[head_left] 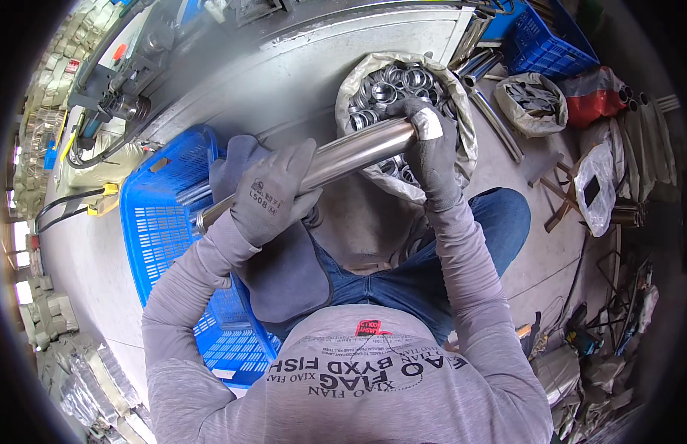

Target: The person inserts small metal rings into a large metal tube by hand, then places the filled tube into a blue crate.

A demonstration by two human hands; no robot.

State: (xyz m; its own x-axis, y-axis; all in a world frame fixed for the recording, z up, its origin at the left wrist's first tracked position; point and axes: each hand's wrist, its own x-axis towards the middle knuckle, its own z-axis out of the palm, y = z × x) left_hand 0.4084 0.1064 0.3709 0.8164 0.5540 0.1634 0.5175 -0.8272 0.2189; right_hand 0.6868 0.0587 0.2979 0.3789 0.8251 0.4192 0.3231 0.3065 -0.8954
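Note:
A shiny metal tube lies slanted across in front of me, its right end higher in the view. My left hand, in a grey glove, is wrapped around its left part. At the right end my right hand, gloved too and with a white patch of tape at the thumb, is closed around the tube's tip. Just beyond that hand stands a pale woven sack filled with loose metal rings. The tube's lower left end reaches over a blue plastic crate, where more metal tubes rest.
A dark grey pad lies by my left leg. Machinery stands at the far left. To the right are a smaller sack of scraps, a blue basket, a red bag and a small wooden stool.

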